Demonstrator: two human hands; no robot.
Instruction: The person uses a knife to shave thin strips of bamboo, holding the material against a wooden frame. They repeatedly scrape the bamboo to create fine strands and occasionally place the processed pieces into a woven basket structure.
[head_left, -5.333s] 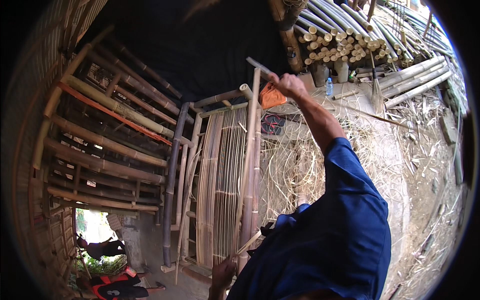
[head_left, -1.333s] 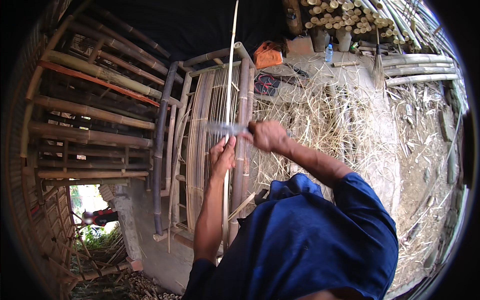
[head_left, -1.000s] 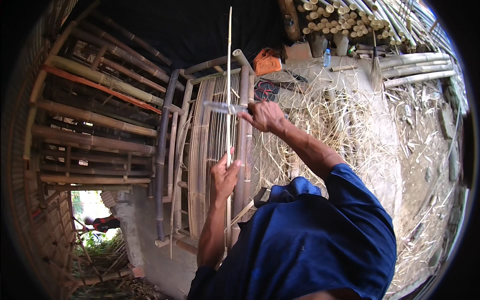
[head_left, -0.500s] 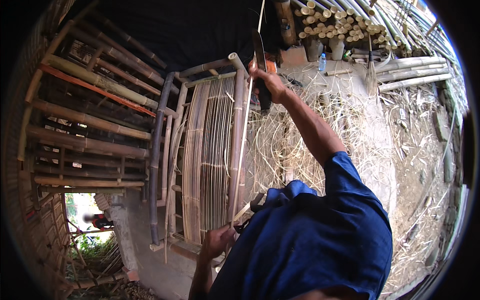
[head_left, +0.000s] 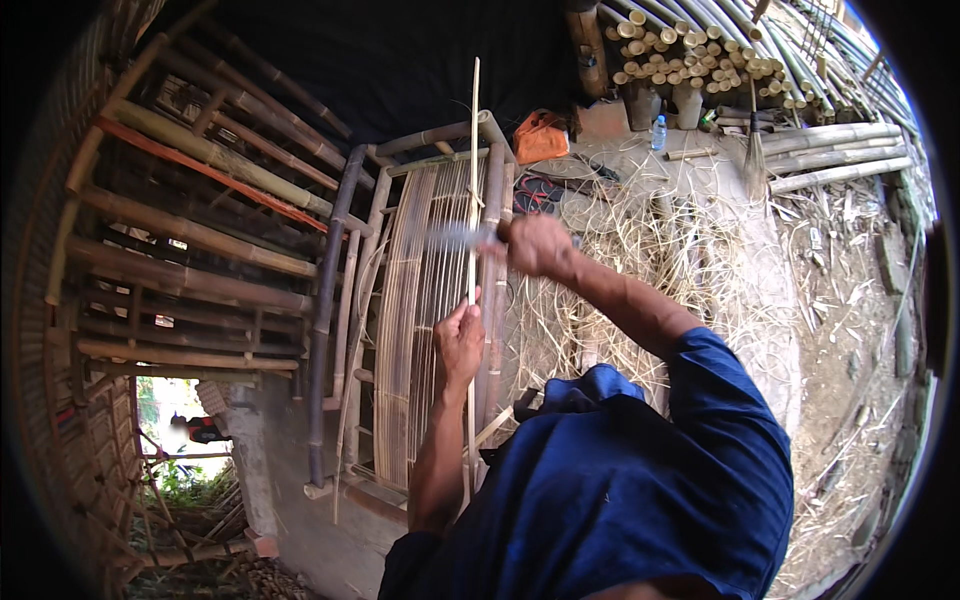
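Note:
My left hand (head_left: 461,341) is closed around a long pale bamboo strip (head_left: 475,130), which runs lengthwise over a bamboo frame. My right hand (head_left: 540,246) grips a knife by its dark handle. The knife blade (head_left: 455,237), smeared by motion, points left and lies across or very near the strip, above my left hand; whether it touches cannot be told. Beneath them is the bamboo frame's slatted panel (head_left: 400,300) of thin brown and pale strips, with a thick bamboo rail (head_left: 493,200) along its right side.
Shaved bamboo curls (head_left: 650,260) litter the ground on the right. An orange bag (head_left: 541,137), a water bottle (head_left: 659,133) and a broom (head_left: 755,165) stand beyond, below stacked bamboo poles (head_left: 690,55). Bamboo furniture frames (head_left: 200,250) fill the left. Another person (head_left: 203,430) is far off at lower left.
My left hand has moved up and forward along the strip. My right hand has come back toward me, and the knife has swung from pointing away to pointing left.

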